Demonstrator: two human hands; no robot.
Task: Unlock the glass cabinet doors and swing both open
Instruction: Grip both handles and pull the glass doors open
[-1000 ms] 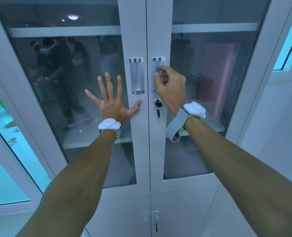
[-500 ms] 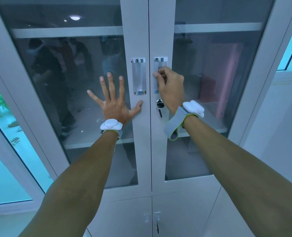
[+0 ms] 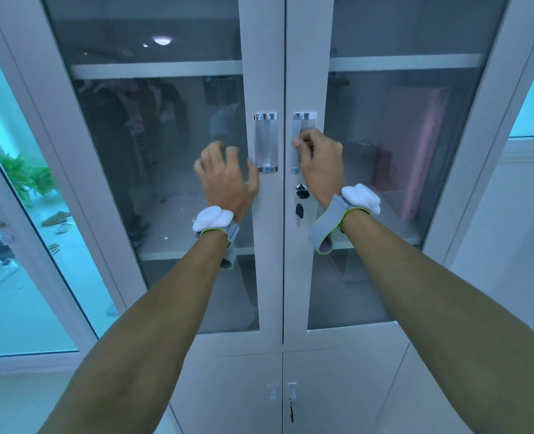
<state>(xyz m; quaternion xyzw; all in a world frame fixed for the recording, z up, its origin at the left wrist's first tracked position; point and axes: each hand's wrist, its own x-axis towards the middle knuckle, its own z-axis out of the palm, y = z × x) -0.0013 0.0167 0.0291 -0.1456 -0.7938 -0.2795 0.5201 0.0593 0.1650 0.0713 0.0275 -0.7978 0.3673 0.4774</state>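
A white cabinet fills the view, with a left glass door and a right glass door, both closed. Each door has a recessed chrome handle beside the centre seam: the left handle and the right handle. My right hand has its fingers hooked into the right handle. My left hand hovers blurred just left of the left handle, fingers curled and apart, holding nothing. Below the right handle sits a lock with a key hanging from it.
Lower solid doors carry a second lock and key. A glass room door stands at the left, with shoes and a plant behind it. A white wall and a window are at the right. Pink items rest on the cabinet shelf.
My left hand has lifted off the left glass door, where it lay flat with spread fingers, and moved right toward the left handle with fingers curling. My right hand stays on the right handle.
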